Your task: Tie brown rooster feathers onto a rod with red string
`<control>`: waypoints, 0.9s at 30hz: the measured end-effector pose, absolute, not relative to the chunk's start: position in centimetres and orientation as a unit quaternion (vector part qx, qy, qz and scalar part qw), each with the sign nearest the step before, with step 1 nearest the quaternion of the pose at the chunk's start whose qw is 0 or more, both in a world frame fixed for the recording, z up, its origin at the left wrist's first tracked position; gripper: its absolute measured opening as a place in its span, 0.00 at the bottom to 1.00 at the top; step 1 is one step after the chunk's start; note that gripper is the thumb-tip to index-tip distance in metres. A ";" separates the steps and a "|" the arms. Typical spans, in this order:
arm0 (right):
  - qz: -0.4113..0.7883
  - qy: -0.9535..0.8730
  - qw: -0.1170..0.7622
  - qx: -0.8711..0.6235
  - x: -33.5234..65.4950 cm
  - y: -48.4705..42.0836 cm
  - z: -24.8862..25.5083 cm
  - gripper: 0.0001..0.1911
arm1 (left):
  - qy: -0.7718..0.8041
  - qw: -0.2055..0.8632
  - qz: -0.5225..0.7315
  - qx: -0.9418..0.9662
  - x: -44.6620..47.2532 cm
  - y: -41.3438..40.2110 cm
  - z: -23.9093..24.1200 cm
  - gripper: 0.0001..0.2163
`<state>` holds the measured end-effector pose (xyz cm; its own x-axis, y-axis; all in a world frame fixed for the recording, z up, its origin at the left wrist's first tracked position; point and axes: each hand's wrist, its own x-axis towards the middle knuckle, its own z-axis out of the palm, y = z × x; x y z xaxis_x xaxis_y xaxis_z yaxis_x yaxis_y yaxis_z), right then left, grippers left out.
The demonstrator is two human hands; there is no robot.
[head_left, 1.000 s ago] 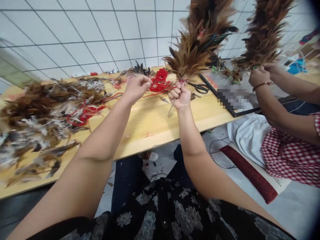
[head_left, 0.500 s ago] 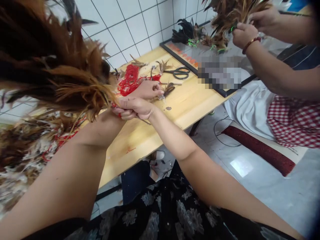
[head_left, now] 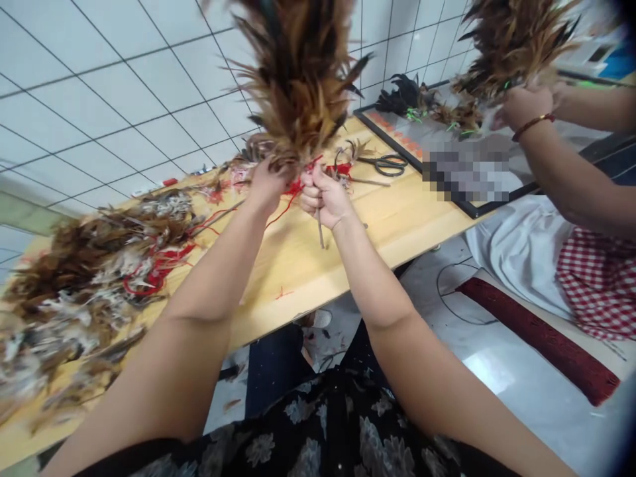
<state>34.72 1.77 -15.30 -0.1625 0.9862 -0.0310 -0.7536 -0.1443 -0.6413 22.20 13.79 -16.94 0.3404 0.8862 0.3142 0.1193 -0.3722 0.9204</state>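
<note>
A feather duster (head_left: 303,86) with brown and black feathers stands nearly upright in front of me. My right hand (head_left: 324,193) is closed around its thin stick (head_left: 320,233), just below the feathers, and the stick's end pokes out under the fist. My left hand (head_left: 271,182) is at the lower left of the plumage, its fingers bent in on a small tuft of brown feathers (head_left: 284,163); the fingertips are partly hidden. Red string (head_left: 294,187) shows between the hands, and a strand of it trails down to the tabletop.
Loose feathers (head_left: 94,265) heap along the left of the wooden table (head_left: 278,265), with more red string (head_left: 163,265). Black scissors (head_left: 387,163) lie behind my right hand. At right, a co-worker's hands (head_left: 529,106) hold another feather bundle (head_left: 517,46) over a black-framed glass panel (head_left: 472,211).
The duster has swung from a leftward tilt to upright. My left hand has drawn back from beyond my right wrist, uncrossing the arms, to the feathers' base. The view has shifted left.
</note>
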 end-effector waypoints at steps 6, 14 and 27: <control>0.652 -0.202 0.649 -0.336 34.2 2.9 -16.2 0.24 | 0.322 0.521 0.479 0.629 15.8 10.3 -14.8 0.20; 0.561 -0.276 0.661 -0.414 32.1 3.3 -17.0 0.22 | 0.281 0.572 0.498 0.589 18.7 5.7 -14.6 0.18; 0.544 -0.358 0.634 -0.417 30.5 3.7 -17.8 0.14 | 0.273 0.446 0.574 0.630 19.8 9.3 -19.4 0.20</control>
